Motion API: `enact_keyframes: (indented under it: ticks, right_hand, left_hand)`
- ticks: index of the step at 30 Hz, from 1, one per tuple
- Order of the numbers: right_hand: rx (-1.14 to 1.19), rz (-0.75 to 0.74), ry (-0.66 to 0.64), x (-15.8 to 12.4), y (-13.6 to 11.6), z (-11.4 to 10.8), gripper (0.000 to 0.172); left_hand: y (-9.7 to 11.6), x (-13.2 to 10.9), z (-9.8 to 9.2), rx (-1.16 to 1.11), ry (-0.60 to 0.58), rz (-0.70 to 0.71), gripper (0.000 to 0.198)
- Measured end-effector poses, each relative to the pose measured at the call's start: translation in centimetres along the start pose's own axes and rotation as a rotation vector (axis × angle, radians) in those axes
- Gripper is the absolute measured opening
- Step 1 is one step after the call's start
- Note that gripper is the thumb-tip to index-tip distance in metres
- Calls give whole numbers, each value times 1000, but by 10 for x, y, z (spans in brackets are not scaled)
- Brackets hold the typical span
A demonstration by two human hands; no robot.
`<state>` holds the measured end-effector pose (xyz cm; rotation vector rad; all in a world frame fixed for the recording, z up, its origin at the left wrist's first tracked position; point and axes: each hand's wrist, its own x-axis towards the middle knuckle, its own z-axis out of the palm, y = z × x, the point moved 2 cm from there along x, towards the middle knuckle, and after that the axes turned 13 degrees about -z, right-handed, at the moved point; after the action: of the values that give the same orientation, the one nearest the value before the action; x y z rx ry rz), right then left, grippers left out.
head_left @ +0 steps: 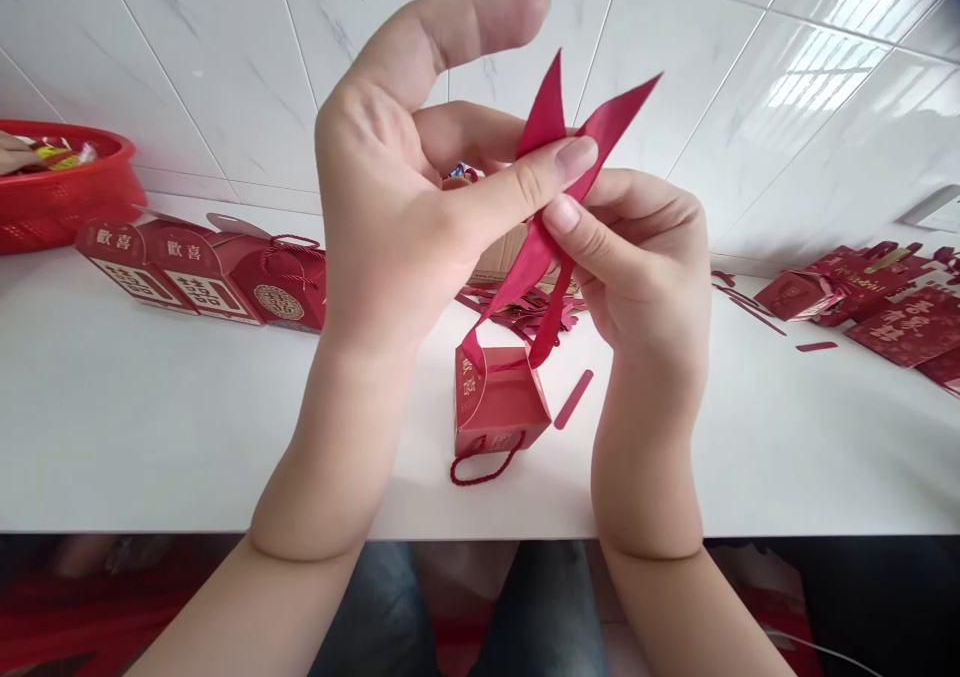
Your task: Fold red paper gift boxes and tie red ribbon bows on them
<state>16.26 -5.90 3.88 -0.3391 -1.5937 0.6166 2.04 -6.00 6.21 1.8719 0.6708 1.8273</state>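
Note:
Both hands are raised above the white table, pinching a dark red ribbon whose two pointed ends stick up past the fingers. My left hand grips it between thumb and a partly hidden finger, with the index finger stretched out above. My right hand pinches the ribbon just below, thumb in front and fingers curled behind. The ribbon's lower lengths run down to a small red gift box on the table. A red twisted cord handle loops from the box's near side.
Several red gift boxes stand in a row at left, beside a red plastic basket with another person's hand in it. A pile of red ribbons lies behind the box. Red strip lies beside it. More red boxes are at right.

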Motion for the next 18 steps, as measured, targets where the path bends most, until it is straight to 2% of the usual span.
enact_keyframes:
  ticks: [3, 6, 11, 18]
  right_hand:
    - [35, -35, 29, 0, -3, 2, 18]
    - [-9, -21, 57, 0, -3, 1, 19]
    - [-110, 38, 82, 0, 2, -4, 24]
    - [-23, 76, 3, 0, 4, -4, 17]
  left_hand:
    - [0, -1, 0, -83, 6, -136, 34]
    - [-1, -3, 0, -44, 5, -194, 46]
    - [0, -1, -2, 78, -5, -195, 38]
    - [2, 0, 3, 54, 19, -113, 26]
